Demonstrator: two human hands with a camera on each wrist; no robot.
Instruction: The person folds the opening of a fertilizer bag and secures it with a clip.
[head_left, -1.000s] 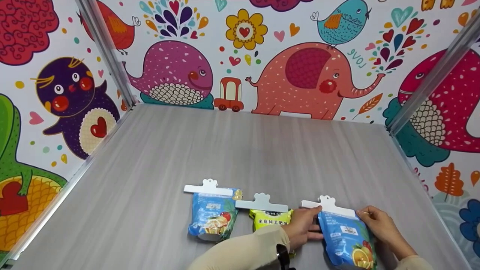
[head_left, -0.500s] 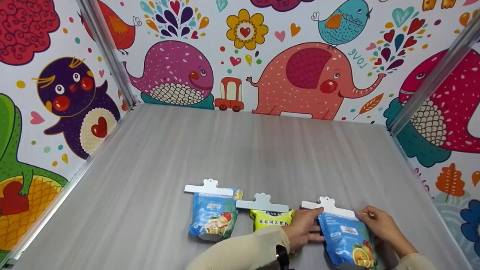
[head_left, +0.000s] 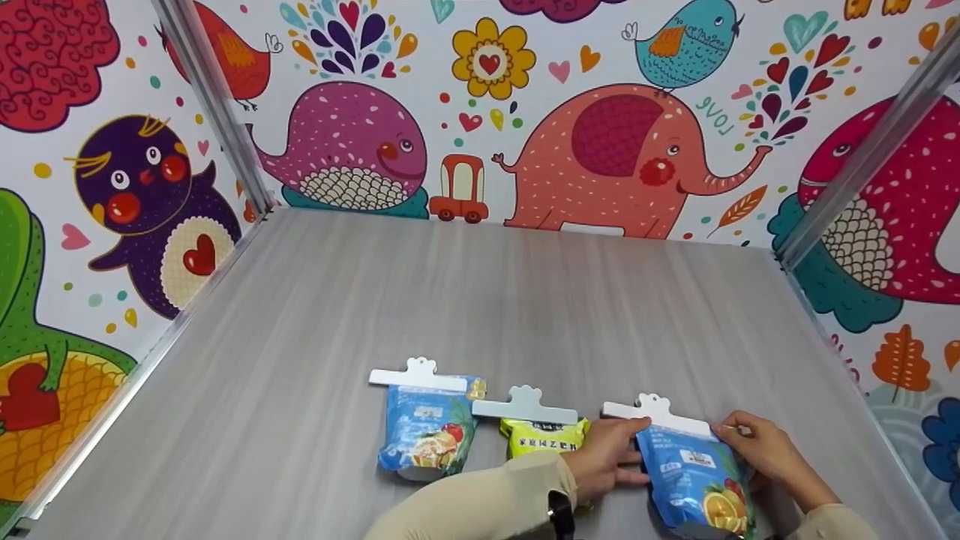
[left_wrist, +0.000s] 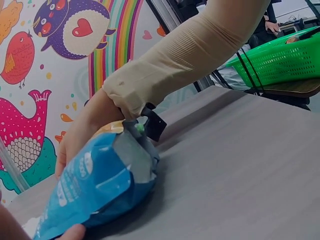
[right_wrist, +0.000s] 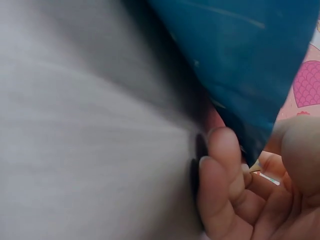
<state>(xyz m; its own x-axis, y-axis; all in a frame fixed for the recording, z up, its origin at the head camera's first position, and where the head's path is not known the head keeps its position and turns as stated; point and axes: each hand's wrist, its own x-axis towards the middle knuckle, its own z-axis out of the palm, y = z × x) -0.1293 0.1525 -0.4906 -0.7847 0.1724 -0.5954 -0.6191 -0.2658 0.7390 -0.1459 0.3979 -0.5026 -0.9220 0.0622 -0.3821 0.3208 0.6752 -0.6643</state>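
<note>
A blue pouch (head_left: 686, 469) with fruit printed on its front lies at the front right, a white bag clip (head_left: 660, 412) across its top. My left hand (head_left: 600, 457) holds its upper left corner, thumb on the front just under the clip, other fingers at the side. At the upper right corner, my right hand (head_left: 765, 450) pinches the edge by the clip's end. In the left wrist view the blue pouch (left_wrist: 100, 180) shows its grey base. From the right wrist, curled fingers of the right hand (right_wrist: 240, 195) show at the pouch's corner, close over the table.
Left of the hands lie a yellow-green packet (head_left: 540, 439) with a pale clip (head_left: 525, 405), partly covered by the left arm, and another blue pouch (head_left: 427, 431) with a white clip (head_left: 416, 375). Printed panels (head_left: 480, 112) border the grey table (head_left: 480, 300). A green basket (left_wrist: 280, 60) stands beyond.
My left thumb has slid slightly right along the pouch's top edge. The pouches, the packet and the right hand are nearly unchanged.
</note>
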